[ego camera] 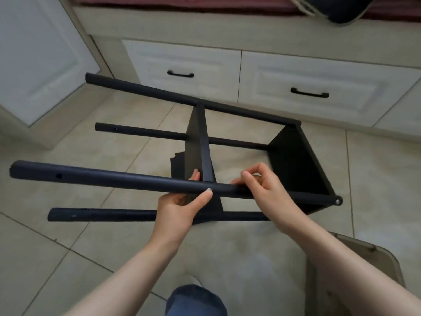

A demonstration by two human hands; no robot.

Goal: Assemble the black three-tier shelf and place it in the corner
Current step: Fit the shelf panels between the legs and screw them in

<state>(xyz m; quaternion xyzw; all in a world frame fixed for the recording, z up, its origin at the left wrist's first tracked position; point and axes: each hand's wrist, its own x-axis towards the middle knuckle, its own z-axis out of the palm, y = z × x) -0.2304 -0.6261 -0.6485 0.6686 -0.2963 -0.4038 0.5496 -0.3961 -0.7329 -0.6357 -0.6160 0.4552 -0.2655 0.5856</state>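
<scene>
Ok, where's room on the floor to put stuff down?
Bare tiles lie lower left, between the lowest pole and the left arm. More lie on the right, between the shelf and the drawers. The middle is crowded: the left hand and right hand grip the raised pole there.

Shelf (296, 160) lies on its side on the floor (68, 236). Left of the middle panel (193, 142), wide gaps run between the four poles, and a hand slips through anywhere there. Between that panel and the end panel (293, 163) the bay opens upward, but the left hand (180, 206) and right hand (266, 190) crowd the near pole (114, 179), barring that side. Drawers (307, 87) stand close behind. A stool (355, 270) fills the floor's near right corner.
</scene>
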